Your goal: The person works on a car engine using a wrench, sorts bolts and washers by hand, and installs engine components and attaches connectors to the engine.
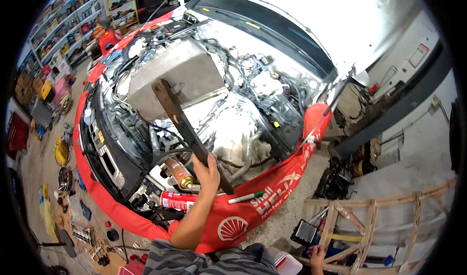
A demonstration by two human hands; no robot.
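My left hand (207, 174) is closed around the lower part of a long flat brown bar (181, 120), which slants up and left over the open engine bay. The bar looks worn or rusty; I cannot tell whether it is metal or wood. Behind its upper end sits a large boxy grey metal cover (170, 70). Beside my left hand lie a brown and gold spray can (178, 172) and a red can (177, 200). A green and white marker (246, 197) rests on the red fender cover (214, 226). Low at the right, my right hand (317, 256) has curled fingers; what they hold is unclear.
A white hood (331, 17) stands raised over the bay. Engine parts and tools are strewn on the floor (68, 168) at the left. A wooden ladder-like frame (372, 221) and a grey post (374, 124) stand at the right. Stocked shelves (65, 24) line the far left.
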